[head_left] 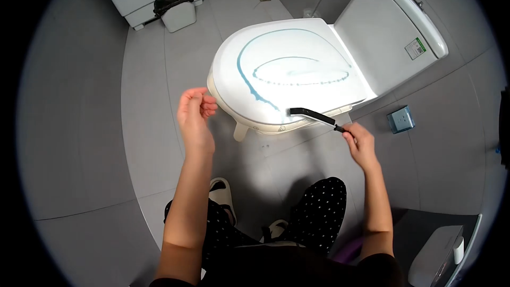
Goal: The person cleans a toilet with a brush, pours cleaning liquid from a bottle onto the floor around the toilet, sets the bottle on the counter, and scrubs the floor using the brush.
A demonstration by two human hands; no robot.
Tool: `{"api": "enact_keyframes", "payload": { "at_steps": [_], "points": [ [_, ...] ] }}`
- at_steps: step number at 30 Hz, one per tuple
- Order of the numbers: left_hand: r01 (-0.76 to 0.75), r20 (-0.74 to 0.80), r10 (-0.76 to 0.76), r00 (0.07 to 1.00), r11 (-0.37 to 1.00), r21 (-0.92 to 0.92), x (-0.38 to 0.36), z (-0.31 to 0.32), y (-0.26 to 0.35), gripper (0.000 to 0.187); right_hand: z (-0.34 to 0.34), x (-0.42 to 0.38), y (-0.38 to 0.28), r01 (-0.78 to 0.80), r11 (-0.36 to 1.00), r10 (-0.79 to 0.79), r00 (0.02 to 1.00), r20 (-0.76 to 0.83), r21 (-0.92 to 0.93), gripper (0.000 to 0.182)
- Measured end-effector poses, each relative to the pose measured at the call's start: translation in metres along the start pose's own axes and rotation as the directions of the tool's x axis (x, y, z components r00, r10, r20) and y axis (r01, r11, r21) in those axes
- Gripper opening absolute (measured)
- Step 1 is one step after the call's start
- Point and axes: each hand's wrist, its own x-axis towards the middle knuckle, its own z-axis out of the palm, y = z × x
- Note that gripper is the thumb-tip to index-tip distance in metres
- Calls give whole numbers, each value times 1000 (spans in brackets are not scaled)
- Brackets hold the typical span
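Holding a slim black brush-like tool [319,117] by its end in the right hand [362,144], with its head at the near edge of the closed toilet lid [228,61], too bright there to tell contact. Holding the left hand [194,112] loosely curled, seemingly empty, just beside the lid's rounded front. Already laid on the lid: blue gel [246,81] in an outer arc and a broken inner loop, apparently barely spread, with only faint smearing inside the loop.
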Motion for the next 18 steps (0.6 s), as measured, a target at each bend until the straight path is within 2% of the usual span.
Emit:
{"api": "enact_keyframes", "payload": {
  "at_steps": [3, 5, 6, 8, 10, 12, 14, 15, 16, 17, 18],
  "points": [
    [-6, -31, 6, 999, 1000, -14, 3, -5, 3, 20, 39, -28, -26, -26, 990, 28, 999, -18, 136, 17],
    [-14, -47, 12, 999, 999, -29, 5, -8, 2, 20, 55, -44, -55, -50, 989, 45, 998, 33, 138, 26],
    [-9, -41, 7, 999, 1000, -30, 5, -7, 1, 20, 66, -50, -65, -20, 988, 24, 999, -24, 151, 31],
    [-5, -37, 4, 999, 1000, -26, 4, -4, -1, 20, 89, -63, -81, -84, 982, 101, 990, -95, 169, 37],
    [2, -16, -2, 1000, 1000, -20, 3, 0, -5, 21, 100, -72, -86, -85, 996, 86, 995, -43, 39, 45],
    [4, 10, -4, 1000, 1000, -13, 4, 2, -9, 21, 111, -77, -77, -123, 992, 122, 991, -46, -5, 52],
    [24, 22, -24, 999, 1000, 5, 3, 5, -12, 22, 110, -75, -56, -156, 988, 154, 970, -188, 5, 54],
    [24, 30, -24, 999, 1000, 5, 2, 6, -12, 22, 100, -70, -42, -240, 970, 244, 950, -195, 42, 51],
    [33, 27, -33, 999, 999, 3, 2, 7, -13, 22, 93, -58, -20, -211, 972, 234, 920, -316, 106, 46],
    [43, 26, -43, 999, 999, 0, 0, 9, -13, 22, 81, -51, 4, -303, 943, 330, 892, -309, 135, 41],
    [44, 37, -44, 998, 999, -4, 0, 10, -14, 22, 64, -40, 22, -304, 946, 324, 871, -368, 112, 40]
  ]
}}
